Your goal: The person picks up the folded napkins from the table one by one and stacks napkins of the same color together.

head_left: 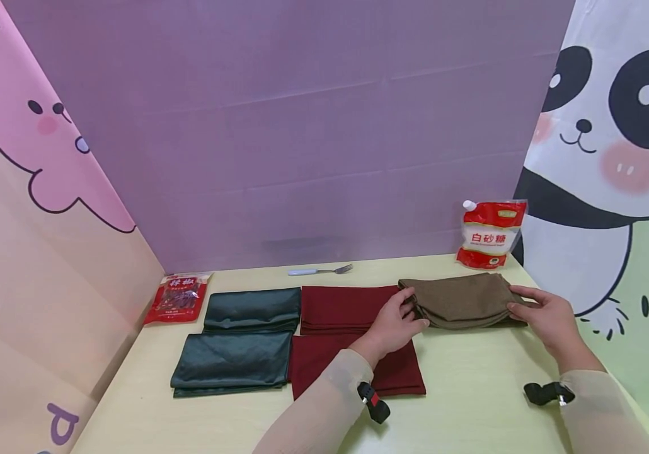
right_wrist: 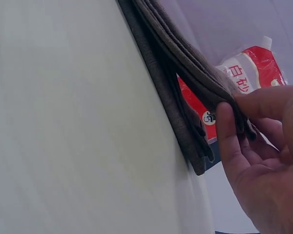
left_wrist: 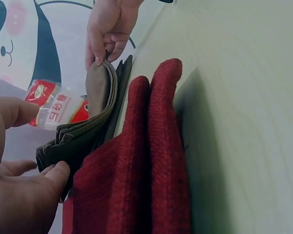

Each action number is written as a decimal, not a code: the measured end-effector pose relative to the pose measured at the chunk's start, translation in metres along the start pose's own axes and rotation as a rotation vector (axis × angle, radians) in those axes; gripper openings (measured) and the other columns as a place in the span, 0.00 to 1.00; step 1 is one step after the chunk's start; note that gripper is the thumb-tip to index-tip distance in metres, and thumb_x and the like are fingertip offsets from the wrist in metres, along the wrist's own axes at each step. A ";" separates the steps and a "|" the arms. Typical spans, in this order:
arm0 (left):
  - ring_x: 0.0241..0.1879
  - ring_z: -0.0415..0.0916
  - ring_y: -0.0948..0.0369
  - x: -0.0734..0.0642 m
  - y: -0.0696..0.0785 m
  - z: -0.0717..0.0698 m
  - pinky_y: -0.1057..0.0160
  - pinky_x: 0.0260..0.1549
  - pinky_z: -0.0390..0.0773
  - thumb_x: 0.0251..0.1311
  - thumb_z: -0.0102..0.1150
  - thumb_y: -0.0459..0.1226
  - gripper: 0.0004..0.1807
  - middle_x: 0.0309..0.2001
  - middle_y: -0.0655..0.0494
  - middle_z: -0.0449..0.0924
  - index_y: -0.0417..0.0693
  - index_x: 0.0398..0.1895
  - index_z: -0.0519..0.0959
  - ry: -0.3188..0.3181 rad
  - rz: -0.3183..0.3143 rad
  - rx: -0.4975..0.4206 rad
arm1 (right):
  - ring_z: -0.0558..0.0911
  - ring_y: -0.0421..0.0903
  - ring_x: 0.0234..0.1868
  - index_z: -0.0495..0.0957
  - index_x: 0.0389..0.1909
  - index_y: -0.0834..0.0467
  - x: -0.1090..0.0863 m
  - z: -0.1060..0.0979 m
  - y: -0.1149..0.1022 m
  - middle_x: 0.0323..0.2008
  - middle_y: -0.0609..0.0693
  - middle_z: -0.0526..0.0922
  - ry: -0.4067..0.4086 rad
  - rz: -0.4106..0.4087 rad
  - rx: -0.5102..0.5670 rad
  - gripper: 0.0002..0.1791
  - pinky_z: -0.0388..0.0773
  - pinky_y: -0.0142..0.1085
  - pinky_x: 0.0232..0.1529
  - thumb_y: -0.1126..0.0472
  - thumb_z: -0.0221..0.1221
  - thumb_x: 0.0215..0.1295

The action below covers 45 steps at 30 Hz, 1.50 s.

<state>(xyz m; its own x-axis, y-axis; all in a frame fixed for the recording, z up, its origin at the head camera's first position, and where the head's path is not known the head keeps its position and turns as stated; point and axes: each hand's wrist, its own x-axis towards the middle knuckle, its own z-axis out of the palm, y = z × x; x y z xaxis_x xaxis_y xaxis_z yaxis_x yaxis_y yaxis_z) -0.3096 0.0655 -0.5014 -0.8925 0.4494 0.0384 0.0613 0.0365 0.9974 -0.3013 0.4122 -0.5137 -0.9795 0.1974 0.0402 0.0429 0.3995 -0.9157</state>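
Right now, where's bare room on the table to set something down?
Bare table shows in front of the brown folded fabric, between the nearer dark red cloth and your right sleeve. A narrow strip is free between the fork and sugar pouch. Crowded: mid-table, where dark teal cloths adjoin dark red ones.

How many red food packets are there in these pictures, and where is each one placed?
2: a flat packet at the far left corner of the table, and a spouted pouch standing far right, beyond the brown cloth that the left hand and right hand hold.
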 end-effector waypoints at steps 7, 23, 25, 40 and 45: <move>0.77 0.60 0.48 0.001 -0.004 0.000 0.58 0.68 0.71 0.68 0.67 0.31 0.45 0.80 0.47 0.58 0.43 0.83 0.54 -0.005 -0.032 -0.006 | 0.87 0.32 0.37 0.70 0.72 0.69 0.004 0.001 0.003 0.51 0.50 0.81 0.072 0.026 0.029 0.31 0.85 0.29 0.41 0.61 0.65 0.73; 0.78 0.59 0.47 -0.003 0.002 0.001 0.55 0.70 0.69 0.73 0.64 0.36 0.41 0.80 0.44 0.58 0.40 0.83 0.55 0.002 -0.069 0.077 | 0.73 0.71 0.64 0.73 0.69 0.68 0.001 -0.002 0.006 0.65 0.75 0.74 0.055 -0.011 -0.292 0.29 0.77 0.32 0.41 0.53 0.59 0.78; 0.78 0.58 0.47 -0.004 0.003 0.001 0.55 0.70 0.69 0.73 0.64 0.36 0.41 0.80 0.44 0.58 0.39 0.83 0.55 -0.001 -0.068 0.080 | 0.71 0.73 0.65 0.72 0.69 0.70 0.001 -0.003 0.007 0.66 0.76 0.72 0.030 -0.026 -0.321 0.29 0.78 0.43 0.47 0.53 0.58 0.79; 0.76 0.62 0.48 -0.005 0.002 0.000 0.56 0.68 0.72 0.71 0.67 0.40 0.39 0.78 0.47 0.62 0.44 0.80 0.61 0.014 -0.064 0.125 | 0.67 0.78 0.66 0.68 0.71 0.73 -0.003 -0.005 0.007 0.67 0.80 0.67 -0.037 -0.055 -0.349 0.31 0.70 0.68 0.59 0.53 0.54 0.81; 0.76 0.63 0.48 -0.006 0.001 0.000 0.57 0.69 0.70 0.70 0.67 0.40 0.37 0.77 0.49 0.63 0.47 0.79 0.64 0.029 -0.047 0.121 | 0.68 0.76 0.66 0.67 0.71 0.73 -0.004 -0.004 0.008 0.67 0.79 0.68 -0.017 -0.062 -0.339 0.31 0.74 0.64 0.58 0.53 0.54 0.81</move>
<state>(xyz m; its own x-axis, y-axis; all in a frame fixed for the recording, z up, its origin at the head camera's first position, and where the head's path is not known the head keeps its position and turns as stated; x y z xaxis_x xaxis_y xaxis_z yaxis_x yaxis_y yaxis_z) -0.3038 0.0631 -0.5004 -0.9082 0.4185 -0.0049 0.0710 0.1656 0.9836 -0.2964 0.4183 -0.5191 -0.9853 0.1497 0.0818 0.0438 0.6856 -0.7267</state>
